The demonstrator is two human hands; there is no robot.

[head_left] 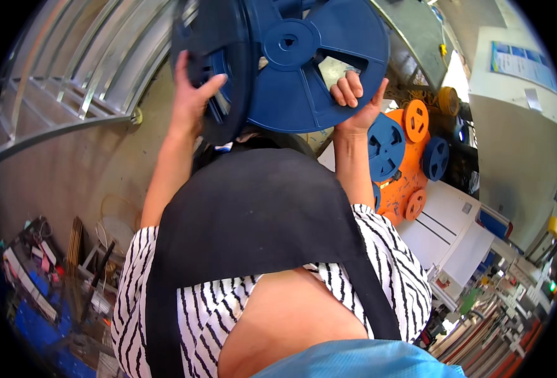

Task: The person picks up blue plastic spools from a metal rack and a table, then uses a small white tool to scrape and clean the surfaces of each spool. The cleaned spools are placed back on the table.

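Note:
A large blue plastic reel (284,94) with a round hub and wedge-shaped openings is raised in front of my chest, at the top of the view. My right hand (359,104) grips its lower right rim, with fingertips curling through one of the openings. Against its left side stands a darker blue reel flange (228,82), seen nearly edge-on. My left hand (193,101) is closed on this darker flange, thumb toward the openings and some fingers hidden behind it. Whether the two flanges belong to one reel or to separate reels is unclear. Below them is my black apron (259,208).
At right, an orange round surface (411,173) carries smaller orange and blue reels (385,146). Metal rack bars (70,120) curve along the left. Cluttered equipment (70,271) lies lower left; a white cabinet (439,220) and machinery (505,302) stand lower right. A bench (414,38) is upper right.

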